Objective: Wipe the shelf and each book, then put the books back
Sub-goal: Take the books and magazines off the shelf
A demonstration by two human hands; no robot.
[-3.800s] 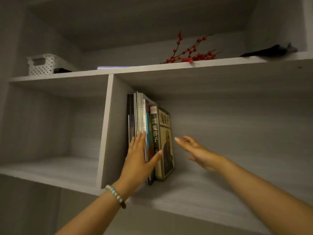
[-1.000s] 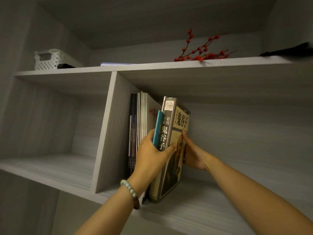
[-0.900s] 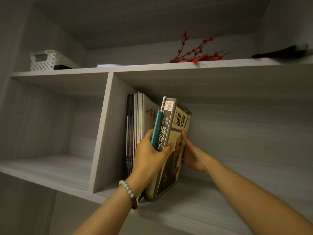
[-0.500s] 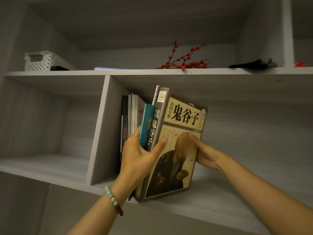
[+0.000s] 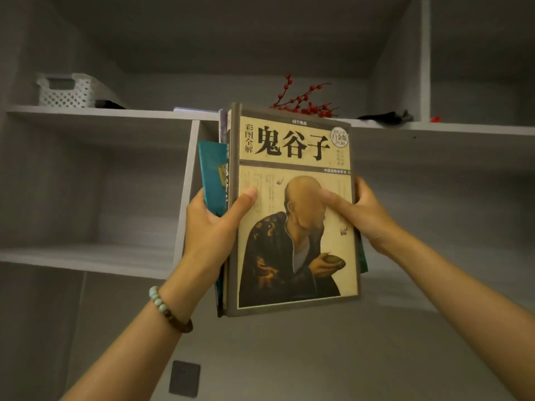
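We are facing a grey shelf (image 5: 86, 257), and in front of it we are holding a small stack of books upright in the air with both hands. The big book (image 5: 295, 241) is facing us, cover forward, its lower edge hanging below the shelf board. A teal book (image 5: 212, 172) and thinner ones are sitting behind it. Our left hand (image 5: 214, 230) is gripping the spine side, thumb (image 5: 246, 198) lying on the cover and the other fingers curling behind the stack, out of sight. Our right hand (image 5: 364, 215) is clamping the opposite edge, thumb (image 5: 333, 198) pressing flat on the cover, the other fingers wrapping behind. A white basket (image 5: 69, 89) and a red berry sprig (image 5: 304, 102) are resting on the board above. A bead bracelet (image 5: 168, 311) is circling our left wrist.
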